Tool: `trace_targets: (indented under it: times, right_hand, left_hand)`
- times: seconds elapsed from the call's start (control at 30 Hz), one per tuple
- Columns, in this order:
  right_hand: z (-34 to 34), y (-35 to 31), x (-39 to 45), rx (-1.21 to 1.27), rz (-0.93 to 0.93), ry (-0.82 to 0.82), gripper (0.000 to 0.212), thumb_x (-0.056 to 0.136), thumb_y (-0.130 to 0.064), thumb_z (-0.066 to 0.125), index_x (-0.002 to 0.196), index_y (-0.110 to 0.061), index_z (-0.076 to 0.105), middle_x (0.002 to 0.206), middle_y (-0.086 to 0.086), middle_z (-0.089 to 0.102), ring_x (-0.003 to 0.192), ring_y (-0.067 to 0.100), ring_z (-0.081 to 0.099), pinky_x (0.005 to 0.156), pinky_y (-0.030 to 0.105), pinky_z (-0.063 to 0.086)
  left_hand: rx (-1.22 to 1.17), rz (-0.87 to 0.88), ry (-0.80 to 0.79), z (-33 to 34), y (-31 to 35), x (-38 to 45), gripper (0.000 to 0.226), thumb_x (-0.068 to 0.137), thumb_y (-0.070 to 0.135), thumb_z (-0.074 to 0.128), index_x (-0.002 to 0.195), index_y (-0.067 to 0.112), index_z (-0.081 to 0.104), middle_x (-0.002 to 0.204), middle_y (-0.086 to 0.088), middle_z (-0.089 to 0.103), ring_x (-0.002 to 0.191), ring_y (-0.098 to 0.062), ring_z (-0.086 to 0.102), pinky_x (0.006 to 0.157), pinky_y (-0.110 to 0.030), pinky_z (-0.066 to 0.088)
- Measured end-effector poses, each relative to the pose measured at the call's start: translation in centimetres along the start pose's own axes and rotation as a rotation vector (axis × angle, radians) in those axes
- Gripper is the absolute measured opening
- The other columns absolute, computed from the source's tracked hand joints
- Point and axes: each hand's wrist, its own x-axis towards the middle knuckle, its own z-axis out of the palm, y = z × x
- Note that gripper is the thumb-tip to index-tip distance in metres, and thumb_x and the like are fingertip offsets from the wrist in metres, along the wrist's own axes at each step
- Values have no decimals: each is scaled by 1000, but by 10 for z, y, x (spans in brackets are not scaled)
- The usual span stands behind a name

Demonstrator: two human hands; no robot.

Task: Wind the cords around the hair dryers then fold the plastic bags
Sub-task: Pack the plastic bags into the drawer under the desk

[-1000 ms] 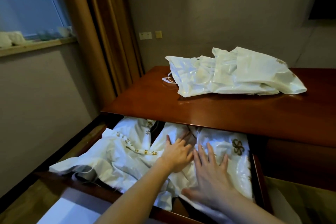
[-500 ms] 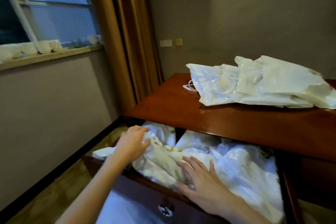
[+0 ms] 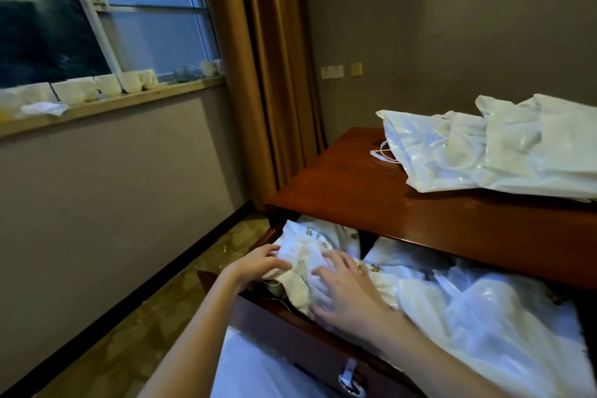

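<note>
Your left hand [image 3: 263, 263] curls its fingers on the white plastic bags [image 3: 452, 300] stuffed in the open drawer [image 3: 290, 329] at 6 o'clock. Your right hand [image 3: 344, 287] presses them flat, fingers spread. More bags [image 3: 484, 152] lie on the bench [image 3: 403, 203] at 2 o'clock.

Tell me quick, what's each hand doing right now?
Left hand: fingers curled, gripping the white bag in the drawer.
Right hand: open, fingers spread, pressing that bag.

plastic bags on tabletop [image 3: 491, 152]: glossy white | bags in drawer [image 3: 484, 310]: white, small gold flower print | tabletop [image 3: 371, 191]: reddish-brown wood | curtain [image 3: 268, 58]: ochre brown | wall [image 3: 452, 26]: grey | cups on sill [image 3: 106, 86]: white
</note>
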Motion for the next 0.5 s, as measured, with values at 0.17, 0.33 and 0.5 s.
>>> trace_targets:
  times: [0.17, 0.33, 0.5]
  right_hand:
    - [12, -31, 41, -6, -316, 32, 46, 95, -25, 48, 140, -31, 43, 155, -4, 22, 143, 20, 18, 116, 47, 15]
    - [33, -19, 56, -5, -351, 33, 41, 100, -33, 43, 141, -38, 43, 154, -4, 28, 146, 19, 10, 119, 45, 6]
    - [33, -17, 57, 81, -368, 59, 42, 96, -34, 53, 137, -32, 49, 150, -4, 36, 145, 17, 16, 118, 41, 9]
  left_hand:
    - [-284, -51, -43, -6, -7, 13, 65, 81, 8, 60, 143, 13, 40, 128, -8, 57, 112, -19, 58, 79, -26, 51]
    - [-229, -42, -20, -19, -13, 13, 58, 71, 0, 55, 127, 14, 51, 133, -10, 55, 114, -24, 59, 77, -31, 51]
    - [99, 9, -57, -35, -13, 11, 44, 88, 1, 62, 132, 7, 56, 123, -12, 63, 104, -16, 59, 69, -16, 50]
